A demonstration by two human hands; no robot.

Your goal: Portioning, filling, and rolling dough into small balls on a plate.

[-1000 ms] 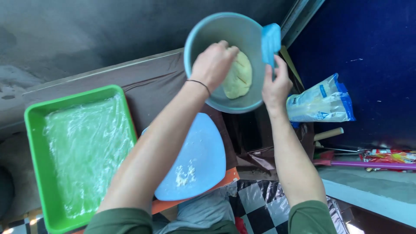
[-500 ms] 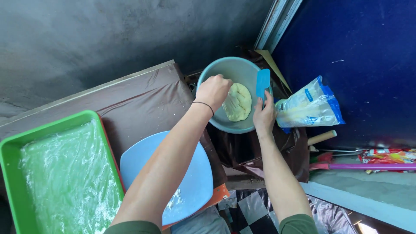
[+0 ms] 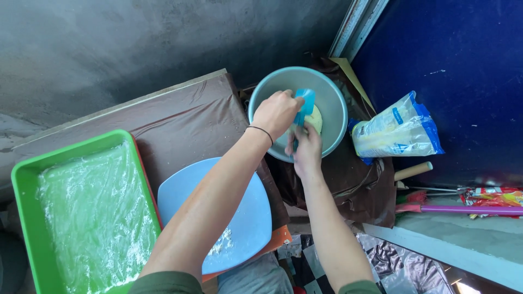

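Blue scraper (image 3: 304, 108) stood upright in metal bowl (image 3: 332, 103), long axis 12-to-6, blade up. Right hand (image 3: 306, 146) pinched its lower end; left hand (image 3: 278, 112) curled over dough (image 3: 315, 119).

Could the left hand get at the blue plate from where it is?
Probably yes. The left hand is over the bowl, and the blue plate lies uncovered beneath that same forearm, with nothing on it but a little flour.
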